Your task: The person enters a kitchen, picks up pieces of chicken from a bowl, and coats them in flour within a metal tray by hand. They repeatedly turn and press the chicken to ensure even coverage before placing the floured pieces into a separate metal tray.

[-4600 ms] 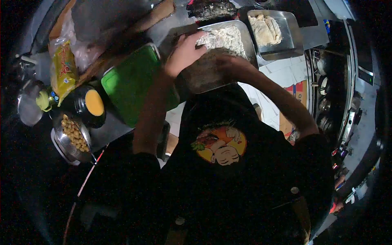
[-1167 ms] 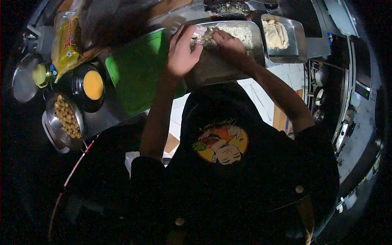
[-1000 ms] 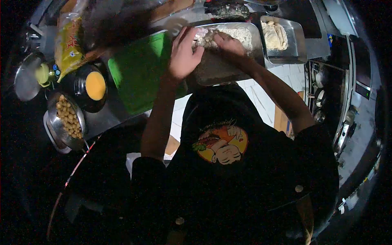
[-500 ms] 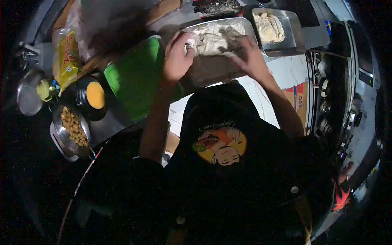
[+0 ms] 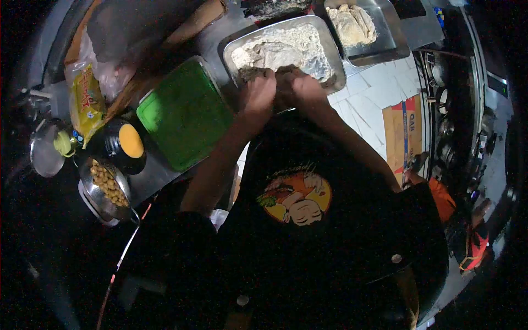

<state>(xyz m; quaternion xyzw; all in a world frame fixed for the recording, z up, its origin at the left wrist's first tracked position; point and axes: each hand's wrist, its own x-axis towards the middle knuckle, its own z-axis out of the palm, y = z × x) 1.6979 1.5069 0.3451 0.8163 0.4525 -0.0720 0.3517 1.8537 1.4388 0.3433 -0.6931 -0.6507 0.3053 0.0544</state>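
Note:
A metal tray holds loose white flour and a pale, flour-coated flat piece whose kind I cannot make out. Over the tray's near side, my left hand is curled, its fingers in shadow. Close on its right, my right hand bends inward with its fingers drawn together. Both sets of fingertips sit at the near edge of the coated piece; what is between them is hidden. A second metal tray, to the right, holds more pale coated pieces.
At left stand a green-lidded container, a yellow packet, a dark pot with orange contents and a bowl of small brown round pieces. A cardboard box is on the right. Another person's orange clothing shows at right.
My hands have come down toward the tray's near side and closer together, their fingers now curled. The view has shifted slightly. A person in orange has appeared on the right.

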